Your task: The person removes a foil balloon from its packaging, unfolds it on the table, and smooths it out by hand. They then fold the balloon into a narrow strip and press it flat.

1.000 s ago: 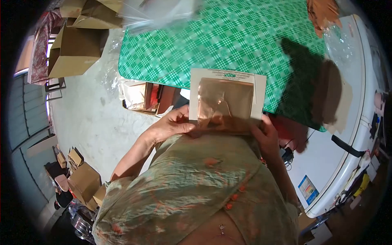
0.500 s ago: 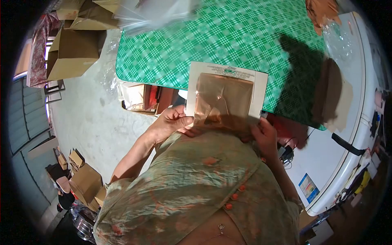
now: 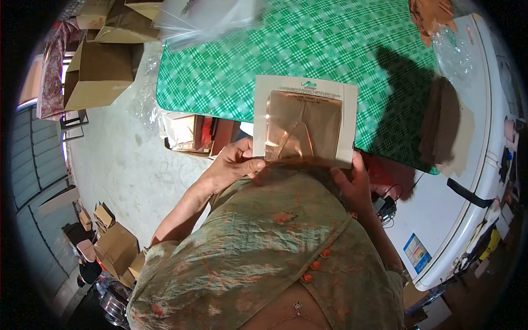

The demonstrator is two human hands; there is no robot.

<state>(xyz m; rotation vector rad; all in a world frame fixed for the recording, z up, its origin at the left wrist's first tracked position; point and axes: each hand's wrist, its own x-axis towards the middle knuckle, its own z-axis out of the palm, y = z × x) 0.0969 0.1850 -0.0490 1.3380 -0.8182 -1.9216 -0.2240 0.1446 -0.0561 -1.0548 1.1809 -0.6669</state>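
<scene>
A white printed card (image 3: 347, 118) with a green mark and small text along its top stands in front of my body, over the table's near edge. A shiny, creased copper-coloured sheet (image 3: 305, 124) lies on its face. My left hand (image 3: 234, 163) grips the card's lower left corner, thumb in front and fingers partly behind. At the lower right corner, my right hand (image 3: 355, 179) holds the other side between thumb and fingers. The card's bottom edge is close to my green patterned top, and its back is hidden.
A green checked cloth (image 3: 214, 77) covers the table. Clear plastic sleeves (image 3: 206, 19) lie at its far left. Open cardboard boxes (image 3: 104, 71) stand left, and a box of packets (image 3: 184, 132) sits below the table edge. Brown cardboard (image 3: 454, 132) rests on a white appliance (image 3: 434, 220) at right.
The card has shifted slightly up and tilted, so its green mark and text show more clearly. Reflections on the copper sheet have changed. My right fingers have shifted a little at the corner.
</scene>
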